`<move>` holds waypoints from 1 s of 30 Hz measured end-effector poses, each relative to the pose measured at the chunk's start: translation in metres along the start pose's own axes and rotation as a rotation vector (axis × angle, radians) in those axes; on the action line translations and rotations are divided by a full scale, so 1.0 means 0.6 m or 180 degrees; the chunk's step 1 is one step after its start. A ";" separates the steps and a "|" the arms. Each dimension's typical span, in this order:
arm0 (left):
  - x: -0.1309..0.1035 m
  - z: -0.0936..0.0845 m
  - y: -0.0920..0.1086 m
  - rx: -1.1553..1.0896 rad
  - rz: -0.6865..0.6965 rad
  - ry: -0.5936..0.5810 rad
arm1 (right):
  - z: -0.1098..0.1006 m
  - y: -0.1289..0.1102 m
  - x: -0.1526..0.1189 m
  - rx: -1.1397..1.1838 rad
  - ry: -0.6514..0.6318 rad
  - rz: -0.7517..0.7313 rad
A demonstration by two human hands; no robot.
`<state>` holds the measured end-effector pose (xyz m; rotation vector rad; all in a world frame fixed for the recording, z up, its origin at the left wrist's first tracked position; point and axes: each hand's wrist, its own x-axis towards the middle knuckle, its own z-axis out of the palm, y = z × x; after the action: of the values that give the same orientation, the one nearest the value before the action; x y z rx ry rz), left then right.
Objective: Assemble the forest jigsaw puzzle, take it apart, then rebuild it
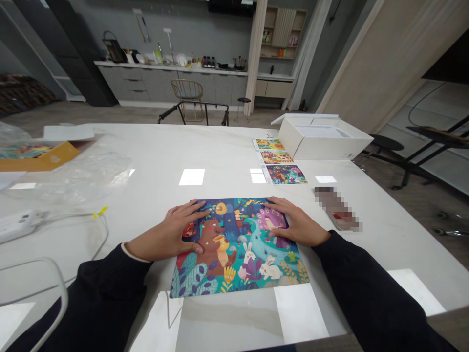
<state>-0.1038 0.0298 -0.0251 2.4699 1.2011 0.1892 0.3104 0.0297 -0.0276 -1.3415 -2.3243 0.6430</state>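
The left hand, grip spread wide, rests on the left side of a colourful rectangular bear-and-rabbits picture board; the right hand, equally unclenched, touches its right side, on the glossy white bench.

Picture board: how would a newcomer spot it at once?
On the white table, find the left hand and right hand. Under them lies the picture board. It is one large scene with a brown bear, unlike the farther sheet of three small pictures.

I count two hands of mine, one illustrated board, three small printed pictures, one white box, one orange box, one power strip.
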 end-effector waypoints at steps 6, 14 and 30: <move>0.002 -0.005 -0.004 -0.0051 -0.0063 0.0016 | 0.007 -0.005 0.002 -0.0002 0.0060 0.0037; 0.003 -0.005 -0.009 0.0065 -0.0047 0.0270 | 0.004 -0.005 0.001 -0.0045 0.0172 0.0008; -0.012 -0.007 -0.042 0.0081 -0.0139 0.0160 | 0.002 0.012 -0.005 -0.0148 0.0083 0.0072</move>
<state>-0.1279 0.0395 -0.0309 2.4718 1.2844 0.2265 0.3164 0.0299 -0.0333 -1.3901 -2.3200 0.5780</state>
